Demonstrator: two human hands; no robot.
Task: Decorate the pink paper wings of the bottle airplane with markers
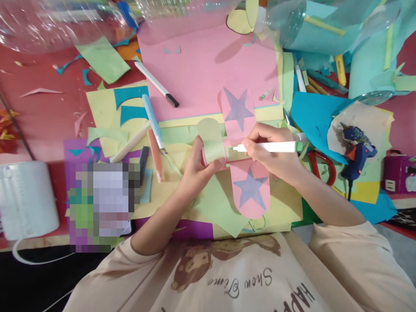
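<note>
My right hand point(269, 149) grips a white marker point(279, 147) with a green end, its tip over the middle of a pink paper cutout point(235, 208). Purple-blue stars point(249, 188) mark the cutout's upper and lower rounded flaps. A pale green rounded piece point(212, 141) covers its left flap. Around that flap, my left hand point(199, 167) holds the cutout, thumb at the lower edge and a finger at the left side. Part of the cutout's right side is hidden behind my right hand.
Pink sheets point(208, 65) lie behind the cutout. Several pens, including a white one with a black cap point(157, 84), rest on the left among paper scraps. On the right are red-handled scissors point(325, 169) and a blue glue gun point(357, 160). Clear plastic bottles point(65, 26) line the back.
</note>
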